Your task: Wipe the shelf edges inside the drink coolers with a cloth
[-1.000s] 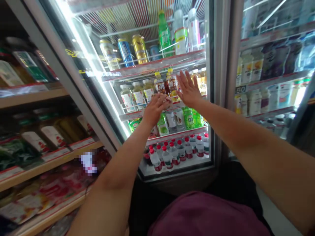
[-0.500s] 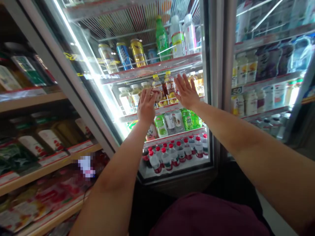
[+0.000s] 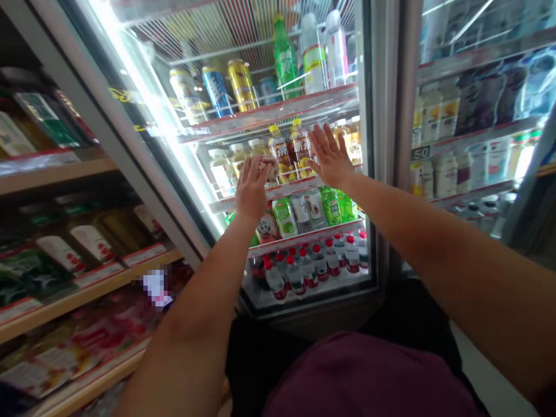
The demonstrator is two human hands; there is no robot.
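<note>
I had both arms stretched out in front of a lit drinks fridge, at the height of its middle shelf. My left hand (image 3: 252,188) held a crumpled pale cloth (image 3: 270,169), the fingers bent over it and part of it bulging out beyond my thumb. That grip looked loose and flat, probably so the cloth spread against the glass door (image 3: 286,186) instead of balling up in my palm. The cloth sat just left of the tea bottles (image 3: 299,147) with yellow caps, in front of the shelf they stood on.

My right hand (image 3: 333,156) had no visible hold on anything: fingers fanned and straight, palm turned to the fridge, most likely braced on the glass to steady me as I leaned. How firmly it pressed, I cannot tell.

Behind, the drinks stood upright in rows, presumably sorted by kind, with labels facing out to be read: cans (image 3: 241,87) and a green bottle (image 3: 285,61) above, red-capped water bottles (image 3: 308,269) on the floor of the fridge. A wire rail along the upper shelf probably kept things from tipping forward. To my left, more bottles lined a wooden shelf (image 3: 56,171).
</note>
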